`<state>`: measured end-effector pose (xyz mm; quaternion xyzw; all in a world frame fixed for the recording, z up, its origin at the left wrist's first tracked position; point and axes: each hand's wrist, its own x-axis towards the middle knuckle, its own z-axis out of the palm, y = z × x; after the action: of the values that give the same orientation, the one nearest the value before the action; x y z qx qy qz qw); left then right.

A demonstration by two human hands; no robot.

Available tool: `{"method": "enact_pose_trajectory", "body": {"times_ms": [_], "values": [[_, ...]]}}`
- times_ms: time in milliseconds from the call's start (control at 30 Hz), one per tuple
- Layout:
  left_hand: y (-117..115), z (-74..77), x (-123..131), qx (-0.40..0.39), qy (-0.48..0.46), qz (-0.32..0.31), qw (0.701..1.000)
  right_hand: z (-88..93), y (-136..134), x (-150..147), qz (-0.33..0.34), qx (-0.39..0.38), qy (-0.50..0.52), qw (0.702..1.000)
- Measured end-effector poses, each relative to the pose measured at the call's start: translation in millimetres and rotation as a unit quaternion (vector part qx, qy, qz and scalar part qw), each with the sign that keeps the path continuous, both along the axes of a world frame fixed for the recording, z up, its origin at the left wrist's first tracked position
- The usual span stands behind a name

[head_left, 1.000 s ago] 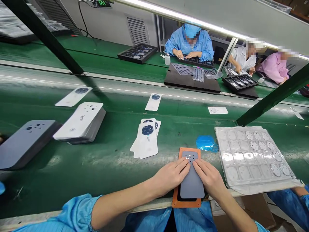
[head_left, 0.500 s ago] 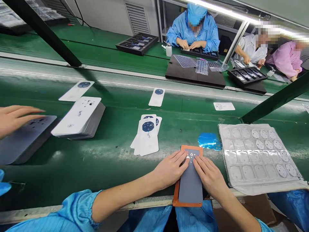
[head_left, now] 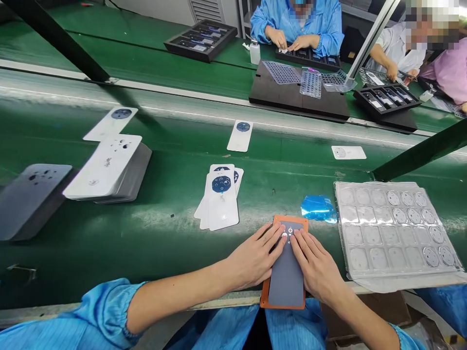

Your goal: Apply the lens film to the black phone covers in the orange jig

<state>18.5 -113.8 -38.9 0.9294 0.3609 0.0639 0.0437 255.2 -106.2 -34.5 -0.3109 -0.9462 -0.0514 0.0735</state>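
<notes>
A grey phone back panel (head_left: 286,277) with camera holes at its top end lies in an orange fixture frame (head_left: 264,302), which overhangs the table's front edge. My left hand (head_left: 255,257) rests on the panel's upper left, fingers stretched out and tips beside the holes. From the other side, my right hand (head_left: 317,262) lies with straight fingers on the panel's upper right. Both hands press flat and neither wraps round anything; the fingertips hide some of the holes. Just beyond the fixture is a crumpled piece of blue film (head_left: 318,209).
White phone-shaped cards (head_left: 223,209) lie fanned left of the fixture. Farther left stand a white panel stack (head_left: 105,167) and a grey stack (head_left: 32,204). A clear tray (head_left: 386,236) with several round pieces sits at right. Across the bench, co-workers handle parts near black trays (head_left: 200,41).
The other person's hand over the grey stack at left has gone out of view. The camera has tilted down slightly. My hands stay on the panel in nearly the same place.
</notes>
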Motion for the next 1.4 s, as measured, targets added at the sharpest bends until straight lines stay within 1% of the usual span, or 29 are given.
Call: {"method": "enact_pose_trajectory", "body": {"times_ms": [200,300,433,533,667,800,867,933,1000,1033,1067,1100,1133,1167,1200,1233,1267,1300,1333,1367,1400], "values": [[-15,-15.4,1,0.104,-0.017,0.016,0.994,5.6,-11,7,0.004,0.004,-0.015,1.0],[-21,-15.1,2,0.115,-0.003,0.021,0.993,4.0,-18,9,-0.001,0.004,-0.016,1.0],[-27,-11.5,2,0.109,0.002,0.032,0.994,-2.6,-26,9,-0.013,-0.005,-0.018,1.0],[-30,-10.1,3,0.091,0.006,0.033,0.995,-6.3,-26,9,-0.018,-0.017,-0.019,1.0],[-28,-7.6,8,0.063,0.016,0.026,0.998,-5.6,-21,6,-0.004,-0.036,-0.028,0.999],[-29,-2.6,6,0.037,-0.001,0.024,0.999,-4.0,-23,5,-0.007,-0.027,-0.02,0.999],[-27,1.7,-1,-0.009,-0.025,0.019,0.999,-3.6,-25,6,-0.008,-0.024,-0.002,1.0],[-19,7.8,-10,-0.07,-0.062,0.004,0.996,-1.8,-24,10,-0.001,-0.039,0.033,0.999],[-7,16.2,-17,-0.119,-0.12,-0.004,0.986,2.6,-20,15,0.008,-0.071,0.106,0.992],[1,21.5,-18,-0.136,-0.162,0.004,0.977,5.7,-16,18,0.008,-0.098,0.16,0.982],[9,27.9,-18,-0.147,-0.212,0.023,0.966,9.1,-12,21,-0.005,-0.128,0.229,0.965],[17,35.4,-16,-0.158,-0.267,0.049,0.949,12.8,-7,23,-0.032,-0.159,0.312,0.936],[24,43.8,-12,-0.173,-0.323,0.071,0.928,16.6,-2,23,-0.067,-0.19,0.401,0.894],[30,53.0,-6,-0.191,-0.376,0.087,0.903,20.3,3,23,-0.103,-0.219,0.489,0.838],[35,62.6,0,-0.206,-0.422,0.096,0.877,24.1,8,21,-0.131,-0.244,0.569,0.774],[39,71.9,7,-0.217,-0.46,0.1,0.855,27.9,13,18,-0.145,-0.262,0.636,0.712],[41,80.3,13,-0.218,-0.491,0.102,0.838,31.8,17,14,-0.143,-0.276,0.685,0.659],[42,87.3,20,-0.208,-0.513,0.101,0.827,35.6,21,10,-0.129,-0.286,0.716,0.623],[42,92.4,25,-0.188,-0.53,0.1,0.821,39.5,24,5,-0.112,-0.29,0.733,0.605],[42,95.6,29,-0.165,-0.54,0.096,0.82,43.3,27,0,-0.096,-0.285,0.741,0.601],[41,96.9,33,-0.143,-0.546,0.086,0.821,47.1,28,-4,-0.08,-0.276,0.742,0.606]]}}
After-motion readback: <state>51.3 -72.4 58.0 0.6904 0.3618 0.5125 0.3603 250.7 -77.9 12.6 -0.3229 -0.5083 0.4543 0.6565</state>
